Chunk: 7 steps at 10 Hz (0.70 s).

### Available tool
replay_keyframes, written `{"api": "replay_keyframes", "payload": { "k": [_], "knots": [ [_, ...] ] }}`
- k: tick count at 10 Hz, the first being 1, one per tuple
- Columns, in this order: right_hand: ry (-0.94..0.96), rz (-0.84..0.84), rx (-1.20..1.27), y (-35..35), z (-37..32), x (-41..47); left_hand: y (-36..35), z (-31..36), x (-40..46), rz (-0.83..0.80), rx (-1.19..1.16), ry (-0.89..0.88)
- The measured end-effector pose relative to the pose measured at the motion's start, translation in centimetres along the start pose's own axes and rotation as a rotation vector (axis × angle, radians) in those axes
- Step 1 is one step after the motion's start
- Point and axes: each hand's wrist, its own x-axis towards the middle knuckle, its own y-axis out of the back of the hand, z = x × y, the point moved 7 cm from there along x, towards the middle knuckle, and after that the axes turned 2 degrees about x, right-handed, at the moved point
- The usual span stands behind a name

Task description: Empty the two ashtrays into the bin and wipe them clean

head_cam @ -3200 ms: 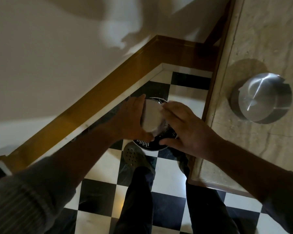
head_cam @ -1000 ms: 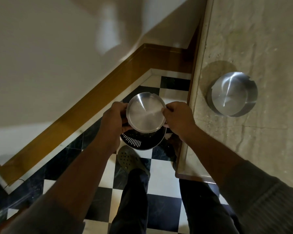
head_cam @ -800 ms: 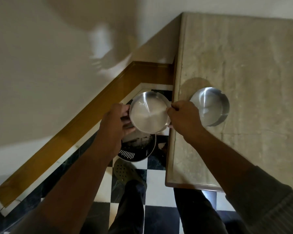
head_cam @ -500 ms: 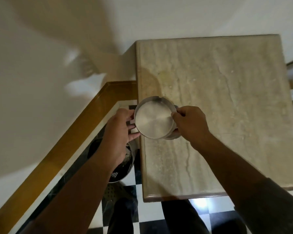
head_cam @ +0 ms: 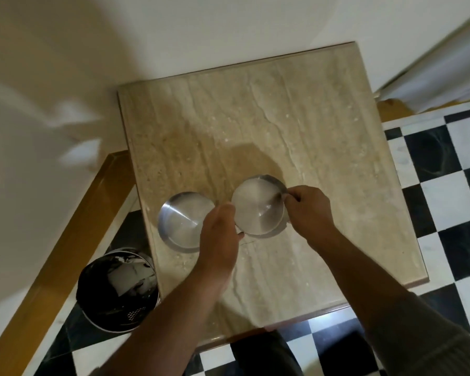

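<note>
Your two hands held one ashtray (head_cam: 257,206) at mid-frame, over the stone table (head_cam: 296,126). Your right hand (head_cam: 308,210) pinched the ashtray's right rim between thumb and fingers; your left hand (head_cam: 220,237) had its fingertips closed on the left rim. Whether the ashtray's base touched the table or hung just above it could not be told (a shadow lay on the stone behind it). Its inside looked bare and bright.

The second ashtray (head_cam: 183,222) sat on the table just left of the first, near the table's left edge, upright, with its lower right part hidden behind your left hand. Its inside also showed plain metal with a streak of glare.

The bin (head_cam: 117,289) stood on the floor (head_cam: 445,164) at lower left of the frame, just beside the table's left edge and below the second ashtray in the picture. It was open at the top, dark inside, with pale crumpled matter in it.

A wooden skirting (head_cam: 65,253) ran diagonally along the left, under a pale wall (head_cam: 52,77). The checked floor showed at right and along the bottom edge. Both forearms entered from the bottom of the frame, the right one sleeved near the corner.
</note>
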Motion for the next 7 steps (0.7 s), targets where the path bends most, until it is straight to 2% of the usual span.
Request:
{"api": "replay_keyframes", "payload": {
  "k": [2, 4, 5, 6, 7],
  "knots": [
    [0.029, -0.01, -0.028, -1.6, 1.0, 1.3, -0.9, -1.4, 1.0, 0.067, 0.096, 0.011],
    [0.071, -0.038, 0.013, -1.5, -0.1, 0.7, -1.4, -0.6, 0.9, 0.065, 0.112, 0.022],
    [0.092, -0.055, -0.001, -1.2, -0.2, -0.5, -1.1, -0.3, -0.3, 0.041, 0.204, 0.031],
    [0.071, -0.073, -0.121, 0.2, 0.0, -2.7, 1.4, -1.1, -2.6, 0.024, 0.368, 0.047],
    [0.035, -0.069, -0.237, 1.5, -0.5, -5.1, 3.6, -0.8, -5.3, 0.033, 0.417, 0.012]
  ]
}}
